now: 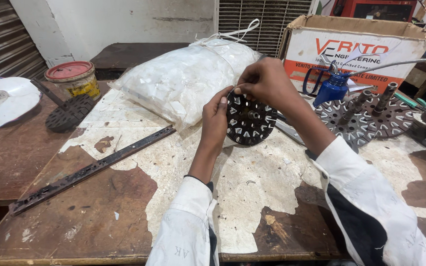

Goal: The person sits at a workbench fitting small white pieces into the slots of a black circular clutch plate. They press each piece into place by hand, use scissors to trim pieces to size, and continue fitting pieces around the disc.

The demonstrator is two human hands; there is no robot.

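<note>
While my left hand [215,123] props the slotted metal disc [250,119] on edge above the desk [124,197], its grip is closed round the disc's left rim, thumb on the face, fingers behind. My right hand [267,81] comes over the top, grip pinched narrow at the upper rim; whether something small sits between the fingertips I cannot tell.

Disc: dark, round, ring of pale-lined wedge slots, small hub hole at centre. Stands nearly upright, face toward me, just in front of the white plastic sack [186,79], its lower edge close to the desk or resting on it.

Handling, as I judge it: stacked steel, so stiff and heavy for its size; will not flex. Slot edges look sharp, and the pale liners look thin and easily creased or pushed out. Best held by the outer rim, palm behind for support, fingers off the slot mouths. The metal may be oily, since a blue oil can [335,86] stands near; a firm rim hold matters.

Around: more slotted discs [371,120] on pegs to the right, before a cardboard box [361,44]. A long dark perforated bar [94,167] lies diagonally at left; beyond it a flat dark disc [69,112] and a red-lidded tin [72,79]. Desk top worn, pale coating peeling.
</note>
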